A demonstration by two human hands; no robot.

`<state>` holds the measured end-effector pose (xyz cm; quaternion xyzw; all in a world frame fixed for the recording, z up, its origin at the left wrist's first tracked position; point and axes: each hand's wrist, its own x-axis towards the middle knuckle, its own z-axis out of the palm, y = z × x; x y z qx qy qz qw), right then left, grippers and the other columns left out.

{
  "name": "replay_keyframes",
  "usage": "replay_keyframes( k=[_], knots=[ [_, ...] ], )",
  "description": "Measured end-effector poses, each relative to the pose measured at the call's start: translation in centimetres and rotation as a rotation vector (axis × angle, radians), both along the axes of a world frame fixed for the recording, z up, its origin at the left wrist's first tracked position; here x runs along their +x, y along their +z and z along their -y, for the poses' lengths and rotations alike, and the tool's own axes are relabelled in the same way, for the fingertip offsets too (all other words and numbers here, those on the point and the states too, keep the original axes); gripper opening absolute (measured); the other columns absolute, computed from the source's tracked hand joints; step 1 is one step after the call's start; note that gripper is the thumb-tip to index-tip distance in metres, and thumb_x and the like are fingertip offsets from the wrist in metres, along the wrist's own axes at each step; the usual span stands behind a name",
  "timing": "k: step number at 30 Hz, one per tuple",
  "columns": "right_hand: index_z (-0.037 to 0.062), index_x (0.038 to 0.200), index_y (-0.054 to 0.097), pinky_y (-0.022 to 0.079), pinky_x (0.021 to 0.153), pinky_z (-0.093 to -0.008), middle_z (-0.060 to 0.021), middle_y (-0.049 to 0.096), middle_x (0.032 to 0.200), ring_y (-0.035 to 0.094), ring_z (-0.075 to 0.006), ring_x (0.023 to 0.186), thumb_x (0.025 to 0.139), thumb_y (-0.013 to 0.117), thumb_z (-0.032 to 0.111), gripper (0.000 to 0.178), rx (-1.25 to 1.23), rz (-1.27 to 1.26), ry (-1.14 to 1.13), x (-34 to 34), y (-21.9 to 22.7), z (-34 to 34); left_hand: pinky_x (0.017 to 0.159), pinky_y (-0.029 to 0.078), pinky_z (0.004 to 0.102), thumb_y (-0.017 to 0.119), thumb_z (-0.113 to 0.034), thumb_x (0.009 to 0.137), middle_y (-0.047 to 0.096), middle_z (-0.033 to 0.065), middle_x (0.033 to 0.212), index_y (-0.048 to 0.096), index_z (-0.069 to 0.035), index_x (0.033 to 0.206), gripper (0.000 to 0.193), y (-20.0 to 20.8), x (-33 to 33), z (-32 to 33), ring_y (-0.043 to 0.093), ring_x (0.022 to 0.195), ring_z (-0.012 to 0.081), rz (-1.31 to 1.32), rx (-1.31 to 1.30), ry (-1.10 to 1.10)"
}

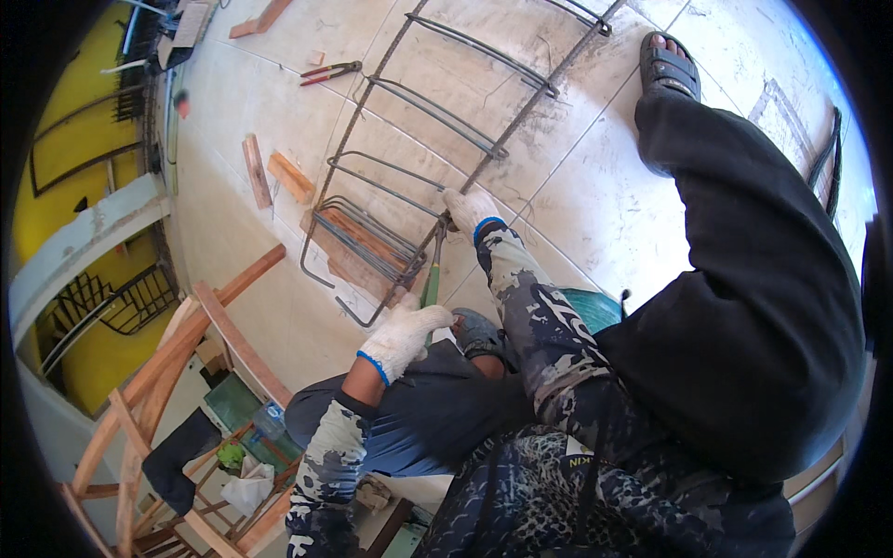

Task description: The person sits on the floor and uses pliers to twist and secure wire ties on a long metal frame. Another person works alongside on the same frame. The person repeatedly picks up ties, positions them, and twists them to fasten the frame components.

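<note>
A long cage of steel rebar point(530, 112) lies on the tiles, with bent stirrups spaced across its two long bars. Toward its near end, several stirrups point(358, 244) are bunched together. My left hand point(406, 333), in a white knit glove with a blue cuff, is closed around the green handles of pincers point(432, 284). The pincers' jaws meet the right long bar where a stirrup crosses it. Beside those jaws, my right hand point(471, 210), gloved alike, is closed on the bar at that joint; its fingertips are partly hidden.
Red-handled pincers point(331, 73) lie left of the cage. Wood offcuts point(292, 177) are scattered nearby, and a board point(344, 265) sits under the bunched stirrups. A wooden frame point(149, 391) stands at lower left. My sandalled feet point(668, 70) flank the cage's right side.
</note>
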<state>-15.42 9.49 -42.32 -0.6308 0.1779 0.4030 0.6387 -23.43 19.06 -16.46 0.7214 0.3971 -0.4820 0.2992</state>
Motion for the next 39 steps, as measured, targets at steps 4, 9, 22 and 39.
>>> replay_keyframes(
  k=[4,9,22,39],
  knots=[
    [-0.0074,0.102,0.074,0.055,0.064,-0.0409,-0.0169,0.077,0.092,0.072,-0.0262,0.071,0.098,0.067,0.040,0.048,0.071,-0.136,-0.109,0.0,1.3,-0.1,0.050,0.042,0.0307,0.080,-0.047,0.088,0.052,0.0023,0.072,0.070,-0.005,0.106,0.047,-0.2,-1.2,-1.3,0.053,0.057,0.0138,0.014,-0.033,0.088],
    [-0.0002,0.106,0.074,0.057,0.063,-0.0366,-0.0123,0.073,0.086,0.069,-0.0234,0.067,0.098,0.071,0.036,0.037,0.353,-0.399,-0.319,-0.4,0.1,-0.8,0.048,0.038,0.0260,0.076,-0.035,0.097,0.053,-0.0039,0.075,0.066,-0.012,0.114,0.031,-0.5,-1.6,-1.2,0.049,0.057,0.0081,0.030,-0.120,0.139],
    [-0.0033,0.133,0.070,0.059,0.090,-0.0466,-0.0274,0.077,0.117,0.077,-0.0387,0.101,0.086,0.087,0.055,0.077,-0.951,0.356,-0.560,-5.3,9.4,-2.1,0.058,0.048,0.0341,0.075,-0.044,0.092,0.066,0.0071,0.079,0.073,0.001,0.105,0.047,-1.1,-3.4,0.1,0.061,0.065,0.0169,0.152,-0.062,0.092],
    [-0.0054,0.098,0.070,0.061,0.060,-0.0469,-0.0204,0.072,0.078,0.077,-0.0334,0.073,0.105,0.053,0.017,0.029,0.332,-0.364,-0.324,-10.5,11.2,-7.1,0.118,0.050,0.0477,0.068,-0.061,0.102,0.061,0.0300,0.156,0.057,0.011,0.152,0.088,-10.1,9.2,-17.6,0.061,0.144,0.0381,0.746,0.375,-0.126]
  ],
)
